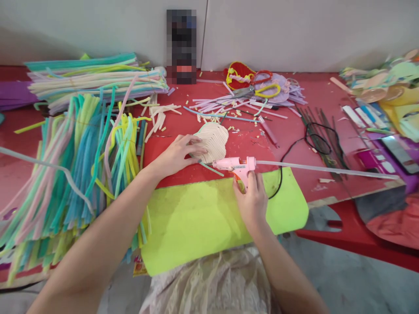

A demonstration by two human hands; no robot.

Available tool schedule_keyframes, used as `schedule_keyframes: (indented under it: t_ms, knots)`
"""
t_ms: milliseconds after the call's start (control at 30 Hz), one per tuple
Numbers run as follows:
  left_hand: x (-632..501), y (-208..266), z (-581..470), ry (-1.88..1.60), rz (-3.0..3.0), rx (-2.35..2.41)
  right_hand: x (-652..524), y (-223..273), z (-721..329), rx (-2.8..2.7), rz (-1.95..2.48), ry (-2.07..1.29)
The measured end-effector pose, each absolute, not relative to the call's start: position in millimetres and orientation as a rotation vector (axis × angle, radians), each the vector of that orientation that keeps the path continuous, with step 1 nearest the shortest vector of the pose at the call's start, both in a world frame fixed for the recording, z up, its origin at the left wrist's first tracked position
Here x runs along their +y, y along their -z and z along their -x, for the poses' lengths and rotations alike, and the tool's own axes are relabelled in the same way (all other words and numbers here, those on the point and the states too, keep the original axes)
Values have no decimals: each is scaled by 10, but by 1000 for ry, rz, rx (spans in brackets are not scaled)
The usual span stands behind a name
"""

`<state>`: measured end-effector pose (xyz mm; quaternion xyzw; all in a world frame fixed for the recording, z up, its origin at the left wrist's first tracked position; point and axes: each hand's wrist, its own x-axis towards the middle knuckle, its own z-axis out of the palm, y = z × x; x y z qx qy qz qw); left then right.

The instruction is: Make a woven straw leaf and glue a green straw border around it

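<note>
My right hand (253,203) is wrapped round the handle of a pink hot glue gun (236,165). A long translucent glue stick (314,168) sticks out of its back, toward the right. The nozzle points left, close to the lower edge of a cream, petal-shaped piece (214,140) made of pipe cleaners laid side by side. My left hand (180,155) grips that piece at its left edge, fingers on top, the thumb partly hidden. A pale green pipe cleaner (212,169) trails out below the piece, near the nozzle.
Bundles of coloured pipe cleaners (88,152) fill the left side. Scissors (266,90) lie among lilac offcuts at the back. The gun's black cord (284,161) loops rightward over dark stems. A yellow-green mat (196,222) covers the front edge; a phone (401,152) lies at right.
</note>
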<state>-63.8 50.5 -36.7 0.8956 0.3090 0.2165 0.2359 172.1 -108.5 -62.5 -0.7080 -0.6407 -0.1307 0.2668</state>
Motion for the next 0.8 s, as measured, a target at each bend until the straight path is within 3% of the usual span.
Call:
schedule_keyframes:
  t_ms: [800]
  knots:
    - [514,358,638,-557,-2460,851,-1185,612,-1806,-1635,1957,211]
